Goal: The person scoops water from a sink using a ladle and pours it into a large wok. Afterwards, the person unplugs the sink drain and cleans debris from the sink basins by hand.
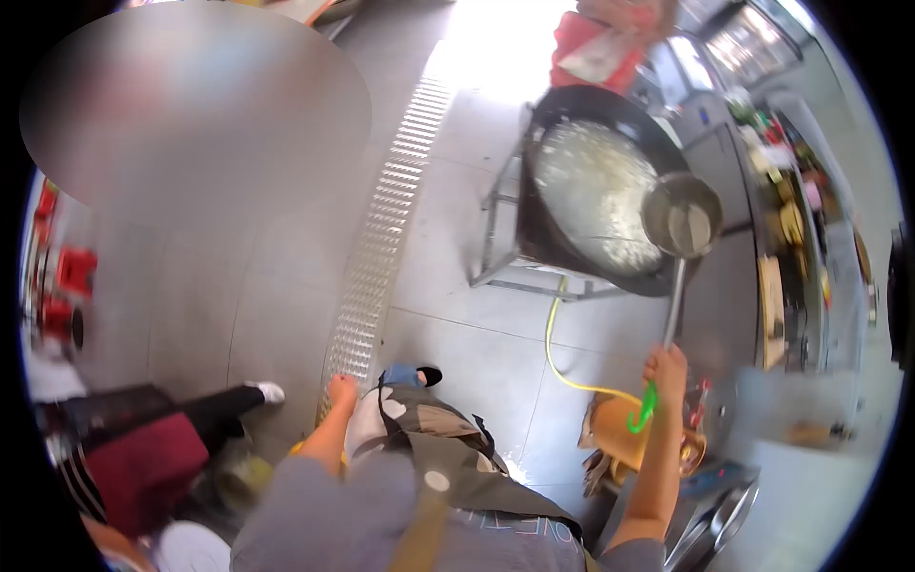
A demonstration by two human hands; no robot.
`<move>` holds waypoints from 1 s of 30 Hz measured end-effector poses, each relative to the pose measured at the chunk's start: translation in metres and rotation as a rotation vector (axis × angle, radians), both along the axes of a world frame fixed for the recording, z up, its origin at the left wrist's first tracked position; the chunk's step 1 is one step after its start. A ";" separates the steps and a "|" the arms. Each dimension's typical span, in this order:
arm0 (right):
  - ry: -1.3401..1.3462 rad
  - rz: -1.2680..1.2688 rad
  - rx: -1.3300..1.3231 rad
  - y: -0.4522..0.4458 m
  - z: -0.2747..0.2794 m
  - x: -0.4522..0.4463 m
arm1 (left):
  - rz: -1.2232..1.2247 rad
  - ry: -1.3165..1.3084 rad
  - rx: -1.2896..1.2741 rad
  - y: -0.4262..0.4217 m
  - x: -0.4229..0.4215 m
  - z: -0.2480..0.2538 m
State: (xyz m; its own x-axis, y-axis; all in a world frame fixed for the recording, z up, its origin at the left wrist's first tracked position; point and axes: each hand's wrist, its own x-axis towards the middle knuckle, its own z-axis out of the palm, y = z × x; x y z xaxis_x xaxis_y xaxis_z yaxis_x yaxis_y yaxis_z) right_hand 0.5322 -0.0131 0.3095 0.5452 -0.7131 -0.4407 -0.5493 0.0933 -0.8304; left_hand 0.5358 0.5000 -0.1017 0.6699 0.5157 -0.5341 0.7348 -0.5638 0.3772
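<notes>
My right hand [667, 370] is wrapped round the long handle of a metal skimmer [681, 215] with a green hooked end. The skimmer's wide round head is over the near right rim of a large black wok [658, 124]. Pale, cloudy liquid with whitish bits [596, 191] fills much of the wok. Whether the skimmer touches the liquid, I cannot tell. My left hand [343, 389] is closed at my left side, apart from the wok, with nothing visible in it.
A metal stand [500, 229] holds the wok. A yellow hose [558, 353] runs toward an orange-yellow container [615, 426]. A metal floor grating [381, 219] crosses the floor. Loaded shelves [796, 210] line the right. Someone in a maroon garment [148, 467] is at lower left.
</notes>
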 end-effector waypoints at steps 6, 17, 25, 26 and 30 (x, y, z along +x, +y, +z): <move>0.120 0.108 -0.596 -0.021 -0.032 -0.022 | -0.266 -0.159 0.096 -0.012 0.030 -0.016; 0.323 0.016 -1.209 -0.025 -0.013 -0.076 | -0.251 0.104 -0.426 -0.077 0.094 0.028; 0.021 -0.489 -0.416 0.078 0.001 -0.187 | -0.609 0.144 -0.323 -0.079 0.124 -0.040; 0.004 -0.561 -0.435 0.094 0.000 -0.210 | -0.829 0.143 -0.290 -0.073 0.138 -0.073; -0.236 -0.817 -0.593 0.183 -0.027 -0.308 | -1.794 -0.171 -0.091 -0.132 0.159 -0.045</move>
